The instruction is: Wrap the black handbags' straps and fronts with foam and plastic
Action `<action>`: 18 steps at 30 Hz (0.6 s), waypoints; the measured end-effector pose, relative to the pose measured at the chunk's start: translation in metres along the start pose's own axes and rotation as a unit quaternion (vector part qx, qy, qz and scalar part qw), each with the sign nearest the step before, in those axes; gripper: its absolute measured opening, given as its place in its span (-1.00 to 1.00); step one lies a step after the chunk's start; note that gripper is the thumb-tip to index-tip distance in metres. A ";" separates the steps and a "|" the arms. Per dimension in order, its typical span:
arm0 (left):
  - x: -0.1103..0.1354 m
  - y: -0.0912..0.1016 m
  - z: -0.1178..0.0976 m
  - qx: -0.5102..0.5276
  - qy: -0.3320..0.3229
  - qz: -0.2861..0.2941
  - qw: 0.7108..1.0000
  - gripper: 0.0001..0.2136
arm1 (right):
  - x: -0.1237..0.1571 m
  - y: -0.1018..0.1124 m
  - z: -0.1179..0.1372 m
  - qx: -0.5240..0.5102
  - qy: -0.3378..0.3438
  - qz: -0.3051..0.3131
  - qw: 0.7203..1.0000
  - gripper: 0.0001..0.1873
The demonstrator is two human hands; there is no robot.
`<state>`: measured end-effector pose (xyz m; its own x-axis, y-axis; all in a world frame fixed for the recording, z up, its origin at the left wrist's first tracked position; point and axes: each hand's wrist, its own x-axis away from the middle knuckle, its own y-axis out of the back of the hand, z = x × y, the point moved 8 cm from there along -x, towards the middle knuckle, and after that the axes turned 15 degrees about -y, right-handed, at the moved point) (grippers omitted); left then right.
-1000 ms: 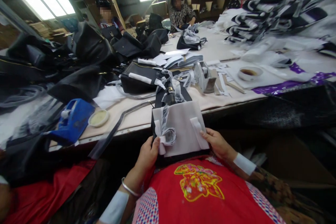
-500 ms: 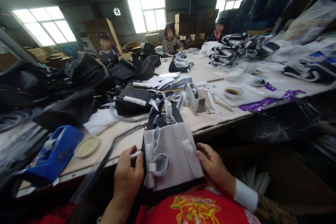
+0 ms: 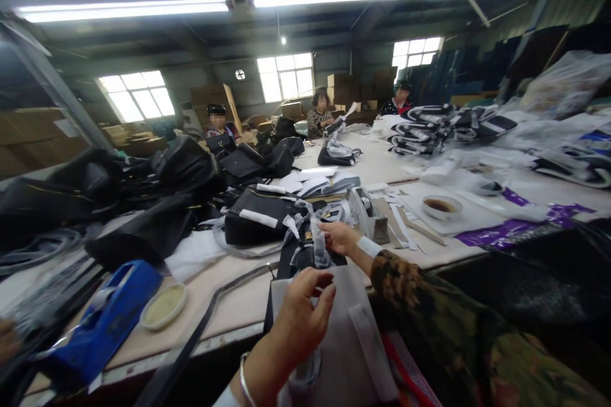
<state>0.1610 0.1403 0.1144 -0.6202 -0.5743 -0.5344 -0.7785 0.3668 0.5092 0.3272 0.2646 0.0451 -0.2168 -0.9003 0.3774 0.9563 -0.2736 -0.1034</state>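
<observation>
A black bag (image 3: 268, 305) covered by a white foam sheet (image 3: 351, 331) lies at the table's front edge, close against me. My left hand (image 3: 305, 305) hovers over the sheet, fingers curled with thumb and fingertips apart, holding nothing. Beyond it, my right hand (image 3: 340, 238) reaches to the bag's upper end, its fingers closed at a handle wrapped in clear plastic (image 3: 318, 245). A coiled cord (image 3: 308, 374) on the sheet is partly hidden behind my left wrist. A white foam strip (image 3: 367, 343) runs along the sheet's right side.
Another black bag (image 3: 255, 216) lies just beyond. A blue tape dispenser (image 3: 109, 318) and a shallow dish (image 3: 163, 306) are at left, a grey tape dispenser (image 3: 367, 213) at right. Black bags (image 3: 186, 168) pile up far left. Several co-workers sit across the table; a blurred hand (image 3: 7, 337) shows at the left edge.
Both hands have left the bag's sides. My right hand has moved forward to the wrapped handle; my left has come up over the foam sheet. The view has tilted upward.
</observation>
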 end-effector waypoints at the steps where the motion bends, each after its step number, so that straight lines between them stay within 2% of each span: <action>1: -0.007 0.005 0.009 0.015 0.018 -0.012 1.000 -0.82 | 0.000 -0.006 0.005 -0.014 0.004 0.011 1.000 -0.73; 3: -0.021 0.021 0.033 0.042 0.063 -0.059 0.995 -0.74 | 0.009 -0.013 0.014 -0.043 0.028 0.022 0.998 -0.76; 6: -0.045 0.045 0.070 0.099 0.126 -0.133 0.978 -0.57 | 0.041 -0.022 0.016 -0.052 0.087 0.036 0.994 -0.85; 8: -0.066 0.043 0.083 0.203 0.145 -0.112 0.962 -0.53 | 0.068 -0.031 0.015 0.023 0.153 0.047 0.987 -0.87; 10: -0.086 0.033 0.082 0.319 0.156 -0.066 0.933 -0.52 | 0.096 -0.040 0.015 0.144 0.235 0.044 0.960 -0.87; 13: -0.103 0.021 0.071 0.397 0.182 -0.011 0.900 -0.57 | 0.135 -0.040 0.025 0.294 0.350 0.013 0.889 -0.81; 15: -0.107 0.018 0.061 0.394 0.187 0.026 0.900 -0.61 | 0.154 -0.025 0.041 0.334 0.403 -0.024 0.851 -0.82; 17: -0.108 0.023 0.050 0.374 0.170 0.037 0.911 -0.65 | 0.165 0.005 0.065 0.320 0.431 -0.102 0.838 -0.86; 18: -0.107 0.028 0.044 0.359 0.156 0.033 0.920 -0.67 | 0.165 0.024 0.077 0.300 0.432 -0.154 0.837 -0.79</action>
<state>0.2018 0.2446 0.1560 -0.6974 -0.6746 -0.2422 -0.6729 0.7326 -0.1028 0.3290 0.1352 0.1758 -0.2849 -0.7980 -0.5311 0.6990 -0.5521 0.4546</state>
